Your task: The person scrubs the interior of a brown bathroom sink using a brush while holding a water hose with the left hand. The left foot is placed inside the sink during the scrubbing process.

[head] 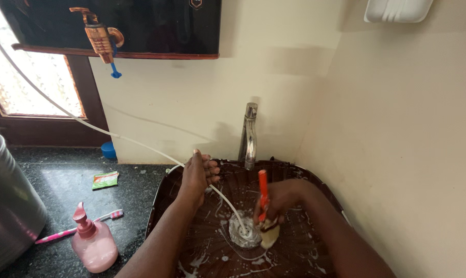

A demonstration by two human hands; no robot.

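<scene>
Over dark sink (166, 190), left hand (198, 175) pinches white tube (140, 145); right hand (276, 202) grips orange-handled brush (264, 206) downward.

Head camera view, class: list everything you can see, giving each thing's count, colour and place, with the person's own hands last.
sink: one, dark brown, lower middle
tap: one, silver, behind sink
hose: one, white, from upper left to drain
brush: one, orange handle, in sink
soap bottle: one, pink, counter left
toothbrush: one, pink, behind bottle
sachet: one, green, on counter
cap: one, blue, by wall
metal container: one, silver, far left
left hand: holds hose
right hand: holds brush
</scene>
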